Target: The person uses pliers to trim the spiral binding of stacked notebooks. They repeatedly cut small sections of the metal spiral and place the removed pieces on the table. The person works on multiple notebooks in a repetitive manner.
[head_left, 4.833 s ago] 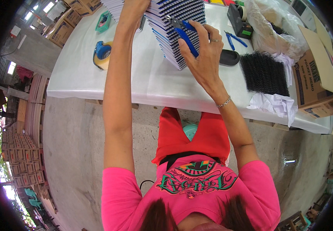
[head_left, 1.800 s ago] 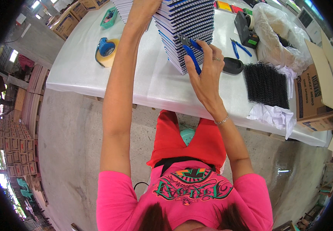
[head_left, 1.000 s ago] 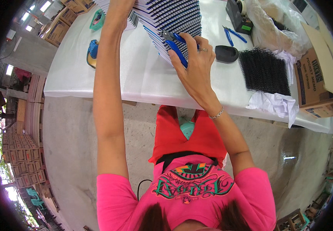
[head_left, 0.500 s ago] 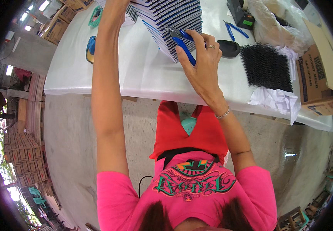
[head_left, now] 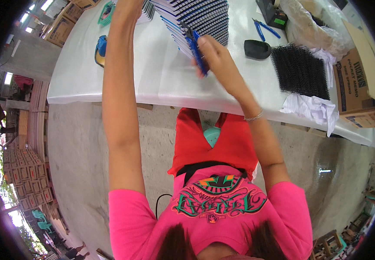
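Nearest, crumpled white paper [head_left: 311, 109] droops over the front edge of the worktop [head_left: 153, 82] toward its right corner. A mat of black coils [head_left: 302, 71] lies just beyond, spread flat, probably so single coils come away easily. An open cardboard box [head_left: 357, 86] stands at the right edge, flaps up, likely to keep its inside reachable.

Farther in, the grip of the right hand [head_left: 217, 57], blurred, is clenched around 1 pair of blue-handled cutters [head_left: 192, 43]. Their handles run back toward the person and their tips point away, which seems to leave the blades free at the spines. Whether they touch, I cannot tell.

The notebook stack [head_left: 205, 19] stands mid-worktop, well back from the front edge, spines outward in steps, apparently to bare the coil ends on the cutters' side. A black dish [head_left: 257, 50] and 1 spare pair of pliers [head_left: 263, 31] lie to its right, within easy reach.

Farthest, the left hand [head_left: 130, 8] is cut off by the view; I cannot tell its grip.
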`<state>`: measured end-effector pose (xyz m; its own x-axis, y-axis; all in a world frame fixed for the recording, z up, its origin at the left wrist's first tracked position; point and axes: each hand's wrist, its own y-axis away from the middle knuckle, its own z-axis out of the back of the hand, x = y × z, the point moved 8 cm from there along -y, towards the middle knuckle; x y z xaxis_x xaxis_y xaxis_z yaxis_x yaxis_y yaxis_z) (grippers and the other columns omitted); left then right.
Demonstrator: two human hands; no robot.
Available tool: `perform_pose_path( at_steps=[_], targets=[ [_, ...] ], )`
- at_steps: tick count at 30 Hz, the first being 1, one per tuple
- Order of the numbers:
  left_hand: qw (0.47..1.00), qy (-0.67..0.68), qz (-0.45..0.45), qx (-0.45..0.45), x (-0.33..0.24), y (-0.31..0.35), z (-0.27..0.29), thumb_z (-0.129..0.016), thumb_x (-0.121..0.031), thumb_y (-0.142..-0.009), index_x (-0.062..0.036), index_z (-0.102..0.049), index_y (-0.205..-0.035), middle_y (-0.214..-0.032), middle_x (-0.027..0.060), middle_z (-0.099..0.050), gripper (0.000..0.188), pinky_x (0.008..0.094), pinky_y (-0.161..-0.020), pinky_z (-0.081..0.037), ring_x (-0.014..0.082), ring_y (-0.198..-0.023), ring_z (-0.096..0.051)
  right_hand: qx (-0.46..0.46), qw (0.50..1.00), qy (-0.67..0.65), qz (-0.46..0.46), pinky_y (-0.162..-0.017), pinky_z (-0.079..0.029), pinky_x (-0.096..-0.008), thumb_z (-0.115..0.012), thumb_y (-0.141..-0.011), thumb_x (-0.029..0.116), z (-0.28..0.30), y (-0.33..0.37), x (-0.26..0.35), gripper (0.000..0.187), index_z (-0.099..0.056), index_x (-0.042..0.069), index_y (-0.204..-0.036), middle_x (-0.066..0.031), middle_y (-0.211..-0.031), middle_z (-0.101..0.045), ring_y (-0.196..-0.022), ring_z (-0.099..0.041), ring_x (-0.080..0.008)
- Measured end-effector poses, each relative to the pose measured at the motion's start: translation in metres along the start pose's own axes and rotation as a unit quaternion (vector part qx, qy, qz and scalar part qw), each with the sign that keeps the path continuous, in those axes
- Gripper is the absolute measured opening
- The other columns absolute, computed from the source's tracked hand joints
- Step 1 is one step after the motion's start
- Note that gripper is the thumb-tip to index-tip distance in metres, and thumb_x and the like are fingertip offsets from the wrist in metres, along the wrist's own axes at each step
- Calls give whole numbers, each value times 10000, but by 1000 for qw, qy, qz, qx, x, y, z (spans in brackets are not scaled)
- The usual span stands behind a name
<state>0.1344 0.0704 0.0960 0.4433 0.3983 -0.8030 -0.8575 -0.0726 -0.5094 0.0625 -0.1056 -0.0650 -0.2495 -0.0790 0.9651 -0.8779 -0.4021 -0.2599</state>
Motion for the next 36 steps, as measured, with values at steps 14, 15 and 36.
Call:
perform_pose_path(
  at_steps=[14,15,36],
  targets=[
    [1000,-20,12,-7,-8,5,2,-660,-406,-914,-43,-731,-1174,-1063,62,-720,452,292,-866,-480,166,-975,-646,-205,877,373,222,-1014,-300,-491,-682,-926,357,6,27,23,509,-565,61,-1325,-232,-1204,-527,-1142,-454,-356],
    [1000,-20,19,-8,-6,6,6,-661,-406,-913,-43,-730,-1175,-1064,62,-720,452,292,-867,-480,167,-975,-646,-204,874,377,228,-1014,-297,-491,-684,-925,360,3,26,23,515,-564,64,-1330,-234,-1212,-521,-1151,-446,-357],
    [1000,-9,20,-9,-5,7,4,-661,-392,-912,-45,-732,-1174,-1067,61,-726,440,288,-872,-485,166,-979,-654,46,990,-81,-106,-660,-488,-310,-546,-1025,398,-2,7,-13,419,-627,14,-1173,-118,-814,-652,-727,-614,-192]
  ],
)
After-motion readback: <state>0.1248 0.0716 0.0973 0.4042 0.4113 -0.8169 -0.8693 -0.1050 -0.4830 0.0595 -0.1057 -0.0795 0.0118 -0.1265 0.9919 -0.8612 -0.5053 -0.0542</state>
